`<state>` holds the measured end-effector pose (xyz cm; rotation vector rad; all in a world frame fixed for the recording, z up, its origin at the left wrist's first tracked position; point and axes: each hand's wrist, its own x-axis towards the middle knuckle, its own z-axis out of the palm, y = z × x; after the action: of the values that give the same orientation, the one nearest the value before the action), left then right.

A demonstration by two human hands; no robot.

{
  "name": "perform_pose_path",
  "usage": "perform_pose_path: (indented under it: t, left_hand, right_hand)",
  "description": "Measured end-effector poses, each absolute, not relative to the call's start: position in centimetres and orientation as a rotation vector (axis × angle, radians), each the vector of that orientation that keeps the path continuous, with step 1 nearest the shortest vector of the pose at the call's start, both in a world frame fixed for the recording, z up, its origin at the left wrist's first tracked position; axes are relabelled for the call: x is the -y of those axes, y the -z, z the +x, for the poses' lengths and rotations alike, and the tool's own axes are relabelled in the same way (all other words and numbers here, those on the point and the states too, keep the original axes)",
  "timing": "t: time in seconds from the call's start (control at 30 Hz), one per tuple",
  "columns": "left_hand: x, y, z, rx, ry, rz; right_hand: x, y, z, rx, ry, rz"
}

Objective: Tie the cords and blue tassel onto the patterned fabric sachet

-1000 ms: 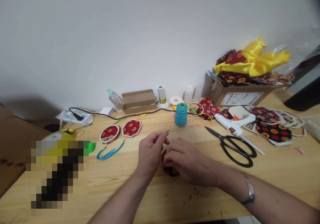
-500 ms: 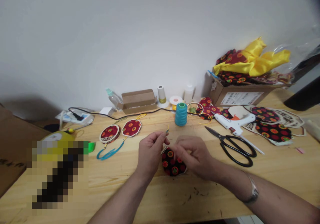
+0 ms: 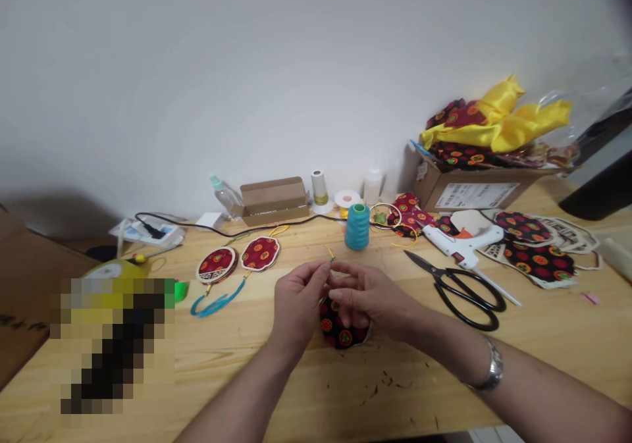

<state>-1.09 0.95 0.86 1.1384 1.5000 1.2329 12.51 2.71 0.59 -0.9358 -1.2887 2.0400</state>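
Pinched between the thumb and fingers of my left hand (image 3: 301,298) is a thin cord (image 3: 331,253), its yellow and teal end sticking up above the fingertips. My right hand (image 3: 368,296) is closed, its fingertips meeting the left ones; what it grips is too small to make out. Below both hands a black patterned fabric piece (image 3: 340,336) with a pale rim lies on the wooden table (image 3: 207,370), partly covered by my right fingers. A teal thread spool (image 3: 357,227) stands just behind the hands.
Black scissors (image 3: 461,288) and a white glue gun (image 3: 464,245) lie at the right, near a cardboard box (image 3: 474,193) of fabric. Two red pendants (image 3: 217,265) with blue tassels are on the left. A small open box (image 3: 274,201) and bottles line the wall.
My right hand has moved left and slightly up to meet my left hand, which holds nearly the same position. The objects on the table stay in place.
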Motion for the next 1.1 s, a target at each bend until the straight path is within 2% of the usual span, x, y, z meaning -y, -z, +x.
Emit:
perform_pose_path:
  t: [0.17, 0.37, 0.63, 0.97, 1.1]
  left_hand:
    - [-1.0, -0.8, -1.3, -1.539, -1.224, 1.167]
    - [-1.1, -0.7, -1.2, -1.567, -1.227, 1.180]
    - [-1.0, -0.8, -1.1, -1.553, -1.208, 1.184]
    - [-0.9, -0.7, -1.0, -1.584, -1.194, 1.270]
    - [-0.8, -0.8, -0.9, -1.608, -1.187, 1.353]
  right_hand:
    - [-2.8, 0.6, 12.7, 1.427, -1.986, -1.052]
    - [-2.3, -0.3, 12.6, 1.592, -1.640, -1.092]
    - [-1.4, -1.2, 12.8, 1.835, -1.290, -0.938]
    - [-1.5, -1.1, 13.3, 1.808, -0.848, -0.799]
    - [-1.5, -1.4, 13.5, 1.814, -0.873, -0.707]
